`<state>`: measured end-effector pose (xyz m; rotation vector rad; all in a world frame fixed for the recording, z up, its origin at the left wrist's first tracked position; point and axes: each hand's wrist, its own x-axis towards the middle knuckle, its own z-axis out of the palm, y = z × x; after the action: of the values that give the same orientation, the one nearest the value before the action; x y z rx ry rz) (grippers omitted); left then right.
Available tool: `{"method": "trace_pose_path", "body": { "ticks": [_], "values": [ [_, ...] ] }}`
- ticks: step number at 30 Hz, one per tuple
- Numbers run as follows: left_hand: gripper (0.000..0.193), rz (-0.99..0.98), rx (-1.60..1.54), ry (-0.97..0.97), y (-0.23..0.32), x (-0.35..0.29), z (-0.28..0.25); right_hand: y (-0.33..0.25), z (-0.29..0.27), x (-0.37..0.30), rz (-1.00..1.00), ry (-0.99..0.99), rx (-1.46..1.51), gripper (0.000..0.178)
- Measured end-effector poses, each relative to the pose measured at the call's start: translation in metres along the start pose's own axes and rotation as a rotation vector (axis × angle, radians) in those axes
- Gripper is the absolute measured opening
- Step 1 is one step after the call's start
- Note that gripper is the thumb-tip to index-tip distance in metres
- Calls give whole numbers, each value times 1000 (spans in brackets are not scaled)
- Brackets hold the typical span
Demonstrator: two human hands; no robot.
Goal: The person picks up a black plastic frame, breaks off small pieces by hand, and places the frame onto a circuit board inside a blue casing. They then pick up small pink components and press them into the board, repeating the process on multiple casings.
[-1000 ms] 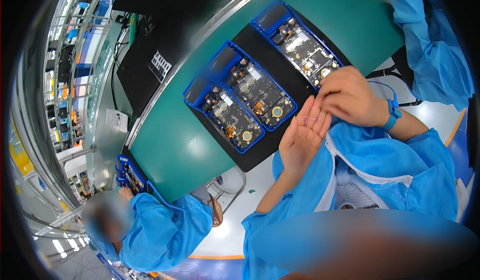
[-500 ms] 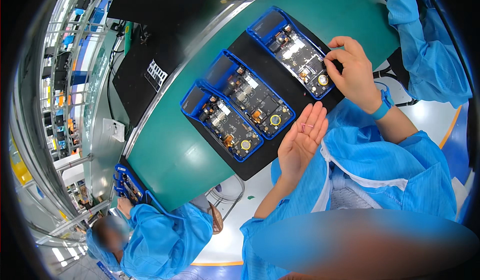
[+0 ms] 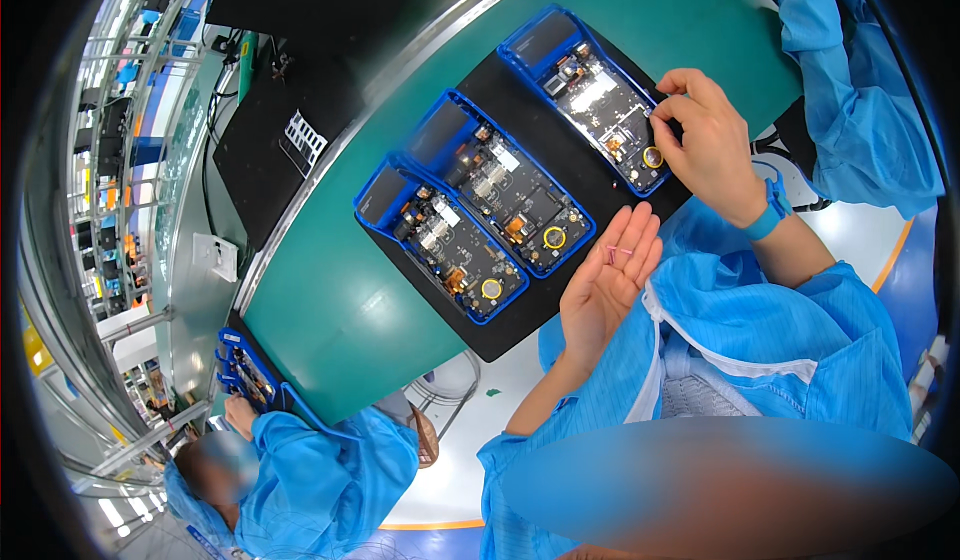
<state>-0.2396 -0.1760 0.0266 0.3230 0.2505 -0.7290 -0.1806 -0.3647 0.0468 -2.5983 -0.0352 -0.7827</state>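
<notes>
My left hand [image 3: 603,285] is palm up with its fingers stretched flat. A few tiny pink pieces [image 3: 618,252] lie loose on its fingers. My right hand [image 3: 703,140], with a blue wrist band [image 3: 768,218], pinches thumb and forefinger together at the right edge of a circuit board [image 3: 600,105]. Whatever is in the pinch is too small to make out. That board sits in an open blue housing [image 3: 530,45]. Two more blue housings with boards, a middle one [image 3: 435,125] and a left one [image 3: 375,195], stand side by side to its left.
All three housings rest on a black mat [image 3: 490,345] over a green table [image 3: 330,330]. A co-worker [image 3: 320,480] in blue handles another blue housing [image 3: 250,370] at lower left. Another person's blue sleeve [image 3: 840,110] is at upper right. A black panel with a white-patterned piece [image 3: 303,145] stands beyond the table.
The view has shifted slightly. My right hand stays pinched at the right-hand board's edge, and my left palm still carries the pink pieces.
</notes>
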Motion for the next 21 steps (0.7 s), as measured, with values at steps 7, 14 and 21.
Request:
{"method": "trace_pose_path", "body": {
  "ticks": [7,14,21],
  "values": [
    [55,-11,-7,-6,1,0,1,-3,-2,0,4,-61,-56,6],
    [56,-8,10,-16,2,-1,0,8,-8,-12,-45,-25,16,17],
    [58,15,-38,-49,0,-2,-6,12,-13,-11,-189,-118,-62,31]
  ]
}}
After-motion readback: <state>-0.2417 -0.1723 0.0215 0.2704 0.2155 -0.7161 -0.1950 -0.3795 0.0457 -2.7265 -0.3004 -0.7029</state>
